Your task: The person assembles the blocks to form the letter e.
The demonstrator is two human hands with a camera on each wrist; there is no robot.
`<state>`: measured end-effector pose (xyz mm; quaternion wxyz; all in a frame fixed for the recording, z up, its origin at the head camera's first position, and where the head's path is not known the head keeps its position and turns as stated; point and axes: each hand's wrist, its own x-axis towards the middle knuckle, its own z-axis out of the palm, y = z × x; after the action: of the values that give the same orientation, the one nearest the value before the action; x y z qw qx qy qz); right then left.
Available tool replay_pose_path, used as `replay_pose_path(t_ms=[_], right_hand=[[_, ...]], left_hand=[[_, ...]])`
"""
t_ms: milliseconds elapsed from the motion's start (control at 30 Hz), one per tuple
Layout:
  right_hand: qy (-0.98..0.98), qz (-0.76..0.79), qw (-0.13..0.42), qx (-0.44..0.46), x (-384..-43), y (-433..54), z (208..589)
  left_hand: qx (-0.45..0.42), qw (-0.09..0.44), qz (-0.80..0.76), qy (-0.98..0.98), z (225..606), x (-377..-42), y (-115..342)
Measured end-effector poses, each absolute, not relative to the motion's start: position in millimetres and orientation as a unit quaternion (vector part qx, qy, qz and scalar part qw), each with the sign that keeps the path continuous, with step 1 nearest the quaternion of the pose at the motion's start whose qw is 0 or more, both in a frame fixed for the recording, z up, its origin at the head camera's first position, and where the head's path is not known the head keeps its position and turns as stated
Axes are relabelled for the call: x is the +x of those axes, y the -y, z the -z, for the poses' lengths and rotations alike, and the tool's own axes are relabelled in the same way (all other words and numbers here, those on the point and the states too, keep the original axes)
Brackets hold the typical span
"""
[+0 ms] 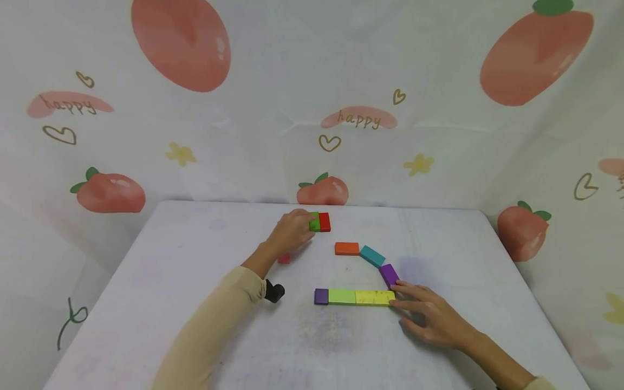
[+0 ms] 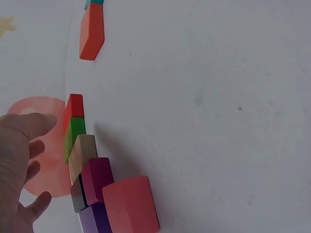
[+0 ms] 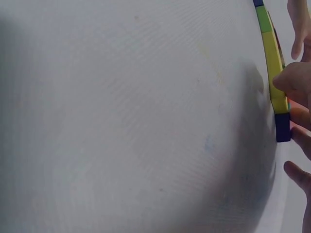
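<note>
My left hand [image 1: 291, 232] reaches over blocks at the back of the table, fingers apart and touching the green block [image 1: 314, 221] beside a red block [image 1: 324, 222]. In the left wrist view, a wooden block [image 2: 83, 154], a magenta block [image 2: 98, 178], a purple block [image 2: 95, 218] and a pinkish-red block [image 2: 129, 204] cluster below these. My right hand [image 1: 434, 317] lies with extended fingertips at the right end of the yellow block [image 1: 375, 298] and the lower end of a purple block [image 1: 389, 275].
Left of the yellow block, a light green block [image 1: 342, 297] and a dark purple block [image 1: 321, 297] continue the straight row. An orange block [image 1: 346, 248] and a teal block [image 1: 372, 256] form a curve behind it. A patterned cloth [image 1: 273, 119] hangs behind the table.
</note>
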<state>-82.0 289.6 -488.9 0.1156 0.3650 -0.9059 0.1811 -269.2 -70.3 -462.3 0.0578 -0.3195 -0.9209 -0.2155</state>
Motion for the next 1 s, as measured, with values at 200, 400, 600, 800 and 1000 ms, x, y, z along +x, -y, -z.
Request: replay_pose_path(t_ms=[200, 400, 600, 800, 1000], right_hand=[[0.904, -0.182, 0.121, 0.367, -81.4, -289.0, 488.7], [0.890, -0.191, 0.132, 0.393, -81.9, -290.3, 491.6], [0.882, -0.192, 0.133, 0.409, -83.1, -291.0, 493.5], [0.885, -0.189, 0.128, 0.406, -81.4, -291.1, 491.9], [0.885, -0.187, 0.125, 0.407, -81.0, -292.1, 491.4]], left_hand=[[-0.300, -0.012, 0.185, 0.936, 459.3, -271.0, 61.7], [-0.298, -0.067, 0.146, 0.941, 460.8, -268.6, 57.7], [-0.291, -0.090, 0.128, 0.944, 463.0, -265.6, 57.0], [-0.290, -0.098, 0.120, 0.944, 464.9, -262.3, 56.5], [-0.295, -0.093, 0.091, 0.946, 465.7, -260.8, 52.7]])
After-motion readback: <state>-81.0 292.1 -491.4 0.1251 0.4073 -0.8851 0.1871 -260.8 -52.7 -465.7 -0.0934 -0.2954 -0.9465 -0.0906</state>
